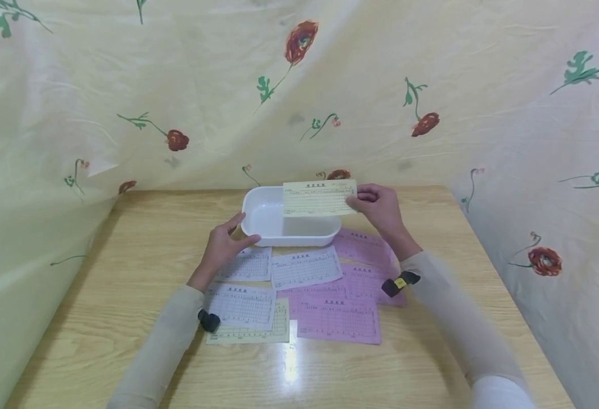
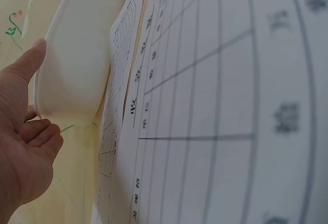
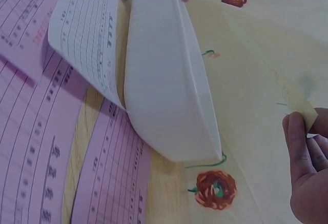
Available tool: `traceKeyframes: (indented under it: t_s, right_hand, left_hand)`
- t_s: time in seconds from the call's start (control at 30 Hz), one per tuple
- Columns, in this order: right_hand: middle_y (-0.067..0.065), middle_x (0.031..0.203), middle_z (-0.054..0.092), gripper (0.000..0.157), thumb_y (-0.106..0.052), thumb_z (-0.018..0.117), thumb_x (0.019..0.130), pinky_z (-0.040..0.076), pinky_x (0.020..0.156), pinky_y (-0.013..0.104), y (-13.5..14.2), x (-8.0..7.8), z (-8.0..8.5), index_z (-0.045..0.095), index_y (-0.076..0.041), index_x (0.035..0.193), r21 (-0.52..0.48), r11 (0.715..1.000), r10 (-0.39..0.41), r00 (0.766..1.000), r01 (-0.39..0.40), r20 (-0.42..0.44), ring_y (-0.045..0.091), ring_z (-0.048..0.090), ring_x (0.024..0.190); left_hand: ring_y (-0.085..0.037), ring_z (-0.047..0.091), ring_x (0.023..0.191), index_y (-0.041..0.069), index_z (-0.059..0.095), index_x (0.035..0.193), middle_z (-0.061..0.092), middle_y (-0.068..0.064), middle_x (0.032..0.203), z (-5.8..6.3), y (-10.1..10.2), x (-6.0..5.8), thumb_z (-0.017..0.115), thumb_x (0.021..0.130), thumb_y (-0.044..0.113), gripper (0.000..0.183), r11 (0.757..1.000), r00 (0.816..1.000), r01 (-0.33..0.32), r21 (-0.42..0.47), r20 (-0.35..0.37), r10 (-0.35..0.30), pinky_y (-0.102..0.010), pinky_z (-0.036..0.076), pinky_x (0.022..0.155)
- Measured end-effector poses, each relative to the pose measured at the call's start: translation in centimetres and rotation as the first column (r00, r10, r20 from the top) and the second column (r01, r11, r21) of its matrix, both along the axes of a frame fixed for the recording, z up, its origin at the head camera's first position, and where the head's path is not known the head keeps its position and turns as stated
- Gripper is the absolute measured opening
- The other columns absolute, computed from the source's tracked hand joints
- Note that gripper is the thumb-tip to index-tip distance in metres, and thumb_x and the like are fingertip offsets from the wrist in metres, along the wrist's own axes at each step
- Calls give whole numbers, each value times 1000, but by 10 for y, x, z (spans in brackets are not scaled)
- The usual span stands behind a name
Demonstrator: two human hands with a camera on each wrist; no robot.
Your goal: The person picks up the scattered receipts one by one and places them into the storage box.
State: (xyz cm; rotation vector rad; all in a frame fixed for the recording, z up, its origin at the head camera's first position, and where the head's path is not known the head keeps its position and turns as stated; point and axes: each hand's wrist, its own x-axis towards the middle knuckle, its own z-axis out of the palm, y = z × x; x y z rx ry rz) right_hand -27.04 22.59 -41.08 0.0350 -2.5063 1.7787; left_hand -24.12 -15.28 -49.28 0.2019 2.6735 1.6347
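Note:
In the head view my right hand (image 1: 381,209) pinches a yellow printed form (image 1: 315,199) by its right end. This slip is raised over the right part of a white plastic tray (image 1: 262,215) and hides some of its inside. In the right wrist view, thumb and fingers meet on the edge of the yellow slip (image 3: 300,106). My left hand (image 1: 221,245) holds the tray at its left end, with the thumb at the front rim. From the left wrist, that thumb lies along the rim of the tray (image 2: 77,44) and the other fingers curl by its end.
White forms (image 1: 307,267) and several pink forms (image 1: 339,321) lie loosely overlapping on the wooden table (image 1: 100,284) in front of the tray. Another yellow form (image 1: 248,335) lies partly under a white one. A flowered cloth (image 1: 217,85) hangs behind and along both sides.

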Motion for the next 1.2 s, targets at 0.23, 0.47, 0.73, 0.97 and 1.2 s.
traceKeyframes:
  t_s: [0.23, 0.47, 0.73, 0.97, 1.2]
  right_hand:
    - [11, 105, 75, 37, -16, 80, 90, 61, 80, 22, -23, -10, -5, 69, 0, 122, -42, 999, 5, 1000, -4, 25, 12, 72, 89]
    - [16, 109, 75, 35, -14, 80, 90, 62, 84, 25, -43, -14, -10, 70, 0, 120, -11, 1000, 8, 999, -8, 36, 16, 72, 94]
    - [18, 111, 75, 35, -13, 81, 88, 62, 86, 30, -61, -18, -19, 70, 0, 118, 40, 999, -9, 998, 7, 55, 26, 72, 102]
    - [18, 111, 75, 36, -13, 82, 85, 63, 85, 37, -74, -22, -25, 70, 0, 117, 107, 994, -3, 999, -1, 42, 30, 73, 102]
    - [17, 114, 74, 37, -17, 82, 87, 63, 86, 39, -82, -25, -30, 70, -1, 119, 162, 986, 33, 997, -45, 76, 29, 72, 104]
  left_hand:
    - [-31, 34, 151, 11, 42, 155, 36, -6, 163, 2, 0, 0, 84, 81, 52, 95, 1000, 1000, -10, -11, 16, 10, -52, 34, 122]
    - [-32, 33, 151, 11, 42, 156, 35, -5, 163, 3, 0, -1, 84, 79, 55, 98, 1000, 999, -13, -18, 30, 13, -53, 33, 122]
    - [-31, 33, 151, 10, 41, 156, 35, -5, 163, 2, 1, -1, 83, 79, 55, 98, 1000, 1000, -3, -16, 20, 3, -52, 33, 122]
    - [-32, 32, 151, 10, 42, 155, 35, -7, 164, 2, 1, 0, 84, 80, 53, 97, 1000, 1000, 1, -11, 18, 0, -52, 32, 122]
    - [-31, 32, 152, 12, 41, 156, 35, -4, 164, 3, 1, 0, 84, 81, 51, 95, 1000, 1000, 6, -8, 24, -5, -52, 32, 123]
